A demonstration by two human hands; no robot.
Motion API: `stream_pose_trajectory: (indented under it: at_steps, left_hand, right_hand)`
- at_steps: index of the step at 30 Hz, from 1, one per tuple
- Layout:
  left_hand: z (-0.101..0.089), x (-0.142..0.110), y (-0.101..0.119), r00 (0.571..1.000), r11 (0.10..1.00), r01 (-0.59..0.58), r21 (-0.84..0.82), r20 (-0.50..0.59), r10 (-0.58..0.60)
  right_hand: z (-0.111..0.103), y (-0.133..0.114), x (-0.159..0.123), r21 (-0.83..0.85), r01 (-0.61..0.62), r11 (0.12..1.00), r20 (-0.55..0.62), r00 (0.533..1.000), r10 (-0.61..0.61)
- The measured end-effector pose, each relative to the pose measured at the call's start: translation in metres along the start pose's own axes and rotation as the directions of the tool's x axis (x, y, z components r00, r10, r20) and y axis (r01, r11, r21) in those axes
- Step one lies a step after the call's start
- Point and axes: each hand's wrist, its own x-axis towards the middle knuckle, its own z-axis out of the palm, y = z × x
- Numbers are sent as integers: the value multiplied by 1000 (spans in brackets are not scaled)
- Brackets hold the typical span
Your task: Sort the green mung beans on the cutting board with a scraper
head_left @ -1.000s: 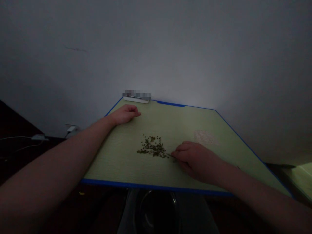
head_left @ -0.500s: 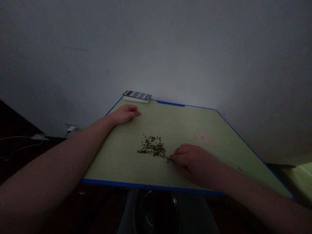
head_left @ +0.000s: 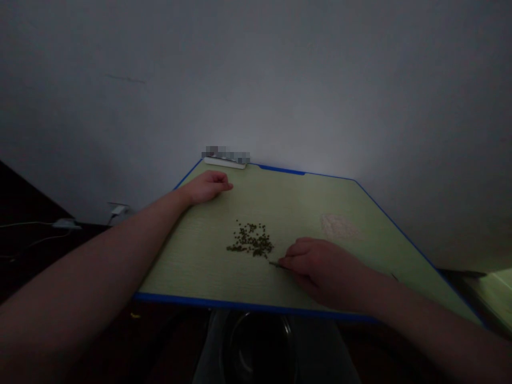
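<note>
Many small dark round seeds [head_left: 256,242] lie loosely scattered at the middle of a pale green tabletop [head_left: 200,272]. My right hand [head_left: 316,266] rests just right of them, its fingers pinched round a thin, narrow tool [head_left: 275,264]. The tool's tip points left, just below the near right edge of the seeds; most of its length is hidden in the hand, so its kind is unclear. Farther off, on the table's left side, my left hand [head_left: 210,186] lies curled in a loose fist, apart from the seeds, with nothing visible in it.
A flat white-edged device [head_left: 226,162] sits at the far left corner, its top blurred out. A pale pinkish patch [head_left: 341,226] lies at right. Below the near blue edge is a round, dark, shiny-rimmed bowl [head_left: 260,346]. A wall stands behind the table; cables and a plug [head_left: 119,210] are at left.
The tool's tip has pulled slightly away from the seeds and more of it shows. A few stray seeds by the tip are no longer there. The left hand stays put.
</note>
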Motion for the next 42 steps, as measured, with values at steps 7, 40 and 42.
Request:
stream_pose_trajectory:
  at_steps: [7,40,42]
  left_hand:
    - [-1,-1,1,1000,1000,3,16,5,-4]
    - [0,-4,5,1000,999,-3,45,-12,3]
    - [0,-3,4,1000,999,-3,35,-6,3]
  right_hand:
    - [4,1,3,7,8,1000,-39,999,-8]
    - [-14,8,29,155,-102,983,87,992,89]
    - [-15,2,34,147,-40,988,108,994,24]
